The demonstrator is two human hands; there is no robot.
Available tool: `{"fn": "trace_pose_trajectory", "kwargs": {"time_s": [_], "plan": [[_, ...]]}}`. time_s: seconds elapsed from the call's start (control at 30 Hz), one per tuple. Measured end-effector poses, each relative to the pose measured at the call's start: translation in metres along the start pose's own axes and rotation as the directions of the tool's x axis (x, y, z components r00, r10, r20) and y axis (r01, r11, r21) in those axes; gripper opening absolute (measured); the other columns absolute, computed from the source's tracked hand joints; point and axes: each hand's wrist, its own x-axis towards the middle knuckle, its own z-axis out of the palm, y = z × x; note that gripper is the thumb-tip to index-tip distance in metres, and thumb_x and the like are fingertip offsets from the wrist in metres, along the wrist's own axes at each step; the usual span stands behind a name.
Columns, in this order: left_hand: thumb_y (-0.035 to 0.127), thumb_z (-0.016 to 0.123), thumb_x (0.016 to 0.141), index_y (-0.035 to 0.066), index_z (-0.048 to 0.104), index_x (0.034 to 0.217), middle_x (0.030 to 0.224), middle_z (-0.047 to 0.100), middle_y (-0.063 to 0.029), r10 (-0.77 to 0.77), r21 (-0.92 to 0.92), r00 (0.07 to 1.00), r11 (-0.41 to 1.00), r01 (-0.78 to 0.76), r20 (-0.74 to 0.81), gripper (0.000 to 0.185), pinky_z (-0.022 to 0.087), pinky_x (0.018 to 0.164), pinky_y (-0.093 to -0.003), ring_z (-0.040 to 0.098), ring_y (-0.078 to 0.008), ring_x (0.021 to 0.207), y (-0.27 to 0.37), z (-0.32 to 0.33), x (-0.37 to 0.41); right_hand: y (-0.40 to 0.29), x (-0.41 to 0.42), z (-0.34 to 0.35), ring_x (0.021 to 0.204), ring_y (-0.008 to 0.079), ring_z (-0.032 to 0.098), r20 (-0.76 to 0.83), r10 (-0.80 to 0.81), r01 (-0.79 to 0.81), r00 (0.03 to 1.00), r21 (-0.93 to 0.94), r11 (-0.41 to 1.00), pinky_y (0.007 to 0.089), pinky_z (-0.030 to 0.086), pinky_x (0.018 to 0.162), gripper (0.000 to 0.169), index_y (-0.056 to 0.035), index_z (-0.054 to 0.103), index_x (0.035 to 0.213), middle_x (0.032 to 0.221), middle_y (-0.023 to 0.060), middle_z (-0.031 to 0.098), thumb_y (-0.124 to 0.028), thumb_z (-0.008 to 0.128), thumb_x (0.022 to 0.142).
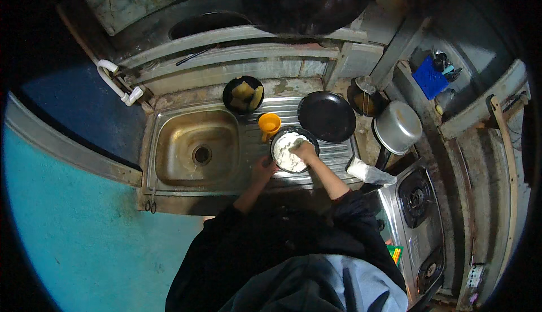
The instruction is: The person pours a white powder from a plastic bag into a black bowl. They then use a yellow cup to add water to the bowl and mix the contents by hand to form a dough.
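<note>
A dark round bowl of white powder (288, 153) rests on the ribbed steel drainboard. My right hand (303, 151) dips into the powder, its fingertips on a small greenish or greyish piece that is hard to make out. My left hand (264, 169) is at the bowl's lower left edge, shaded, so its grip is unclear. Touching or close to the rim stands an orange plastic cup with a handle (269, 124). A dark bowl behind holds yellowish pieces (244, 91). A wide black pan or tray (326, 117) lies to the right of it.
The steel sink basin (197, 147) is at the left, with a white faucet (114, 82) above. At the right are an upturned silver pot (398, 126), a dark pan with a wire strainer (365, 96), a white plastic packet (370, 173) and a gas stove (417, 227). Scissors (150, 206) hang at the counter's front.
</note>
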Motion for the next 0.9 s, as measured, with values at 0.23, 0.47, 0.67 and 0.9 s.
{"fn": "trace_pose_trajectory", "kwargs": {"time_s": [0.23,0.47,0.67,0.9], "plan": [[0.012,0.063,0.075,-0.005,0.046,0.106,0.074,0.058,-0.0112,-0.028,-0.215,0.994,0.975,0.049,0.104,0.039,0.050,0.049,-0.0233,0.060,-0.0165,0.058,-0.056,0.000,0.029,-0.022,0.009,-0.019,0.081,0.0301,0.059,0.129,-0.191,0.205,0.973,-0.102,0.973,0.0357,0.047,0.071,0.045,0.0009,0.058,0.094,0.091,0.0212,0.059,-0.039,0.054,0.075],[0.014,0.064,0.075,-0.004,0.044,0.109,0.072,0.058,-0.0121,0.018,0.013,0.998,1.000,-0.019,0.062,0.044,0.050,0.048,-0.0238,0.060,-0.0166,0.058,-0.020,-0.006,0.013,-0.021,-0.024,-0.012,0.108,0.0329,0.046,0.493,-0.110,0.405,0.863,-0.544,0.735,0.0398,0.038,0.090,0.042,0.0030,0.050,0.109,0.118,0.0248,0.042,-0.024,0.048,0.077],[0.016,0.065,0.075,-0.003,0.047,0.100,0.076,0.058,-0.0119,-0.004,-0.193,0.999,0.981,0.011,0.037,0.036,0.051,0.049,-0.0243,0.060,-0.0173,0.061,-0.051,-0.002,0.022,-0.035,-0.037,0.011,0.095,0.0368,0.053,0.219,0.132,-0.096,0.967,-0.169,0.981,0.0390,0.043,0.082,0.051,0.0047,0.030,0.122,0.121,0.0299,0.034,-0.012,0.042,0.075],[0.015,0.064,0.075,-0.003,0.050,0.096,0.076,0.058,-0.0099,0.049,-0.154,0.997,0.987,-0.040,0.053,0.031,0.051,0.049,-0.0245,0.059,-0.0155,0.059,-0.050,0.001,0.028,0.021,0.014,0.037,0.081,0.0217,0.057,0.072,0.187,-0.197,0.980,0.512,0.836,0.0328,0.050,0.062,0.067,-0.0020,0.021,0.120,0.096,0.0139,0.054,-0.015,0.064,0.070]]}}
